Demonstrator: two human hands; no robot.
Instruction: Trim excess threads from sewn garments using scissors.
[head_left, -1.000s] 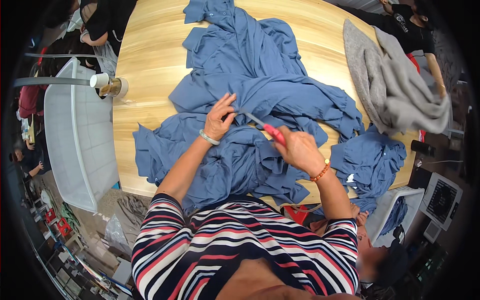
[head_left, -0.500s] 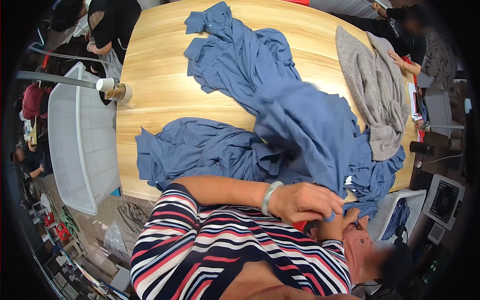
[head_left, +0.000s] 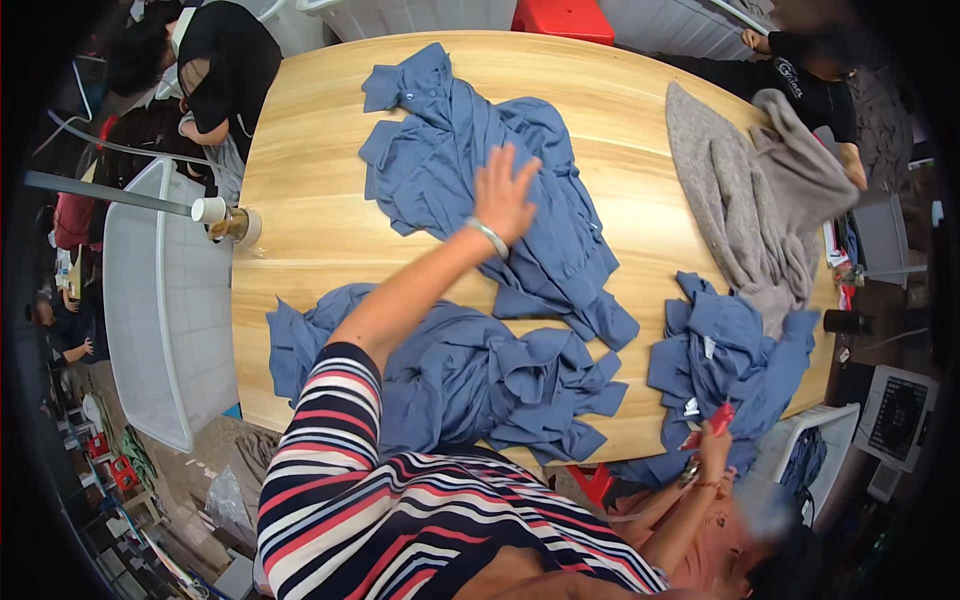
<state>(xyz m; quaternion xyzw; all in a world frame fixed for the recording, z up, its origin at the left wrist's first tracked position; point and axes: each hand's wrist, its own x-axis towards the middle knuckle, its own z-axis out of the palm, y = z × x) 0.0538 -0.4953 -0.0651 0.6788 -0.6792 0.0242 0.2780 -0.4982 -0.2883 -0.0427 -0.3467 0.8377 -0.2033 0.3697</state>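
My left hand (head_left: 506, 197), with a pale bangle at the wrist, lies on a blue collared shirt (head_left: 545, 240) at the middle back of the table. Its fingers are spread and hold nothing. The shirt is loosely laid out, its cuffs pointing to the far left. Under my left forearm, a heap of blue garments (head_left: 450, 375) covers the table's near side. My right striped sleeve (head_left: 560, 520) reaches to the lower right; I cannot make out my right hand. Beyond that sleeve, a person in pink holds a red tool (head_left: 722, 417) over another crumpled blue garment (head_left: 728, 335) with white tags.
A grey knit garment (head_left: 715, 170) lies along the wooden table's (head_left: 640, 150) right side, where a person in black handles one end. At the left stand a white bin (head_left: 150, 320) and a capped jar (head_left: 228, 220). Red stools (head_left: 565, 20) stand at the far edge and near me.
The blue garment that was swinging from my left hand is down on the table. That hand has let go and moved far forward onto the back shirt. The person in black has lifted the grey garment's end.
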